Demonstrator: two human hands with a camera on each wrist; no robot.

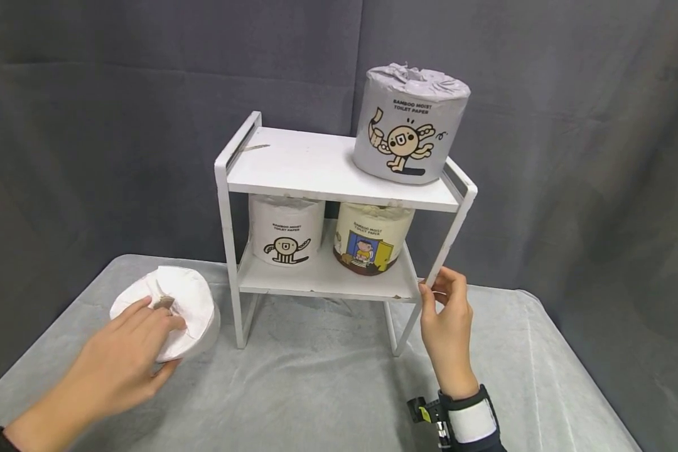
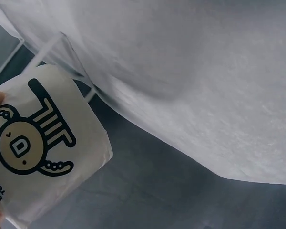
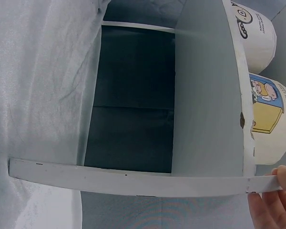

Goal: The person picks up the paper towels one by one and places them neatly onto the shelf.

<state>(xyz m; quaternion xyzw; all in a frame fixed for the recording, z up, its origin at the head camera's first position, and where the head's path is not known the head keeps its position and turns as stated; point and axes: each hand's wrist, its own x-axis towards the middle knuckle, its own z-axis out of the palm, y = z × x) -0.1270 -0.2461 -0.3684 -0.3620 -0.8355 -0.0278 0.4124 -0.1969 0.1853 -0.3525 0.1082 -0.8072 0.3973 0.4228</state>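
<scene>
At the left of the head view, my left hand [image 1: 127, 351] grips a white wrapped toilet paper roll [image 1: 200, 314], fingers over its top and thumb at its side. The left wrist view shows this roll [image 2: 52, 143] tilted, with a printed cartoon figure. My right hand [image 1: 449, 320] pinches the right front leg of a white two-tier shelf [image 1: 311, 163] between thumb and fingers. That grip on the leg [image 3: 133, 185] also appears in the right wrist view, where the hand [image 3: 276, 200] is partly cut off.
On the upper board, a wrapped roll [image 1: 409, 125] stands at the right end. The lower board holds a white roll [image 1: 285, 229] at left and a yellow roll [image 1: 373, 238] at right. A grey cloth [image 1: 316, 389] covers the table; grey curtains [image 1: 118, 157] hang behind.
</scene>
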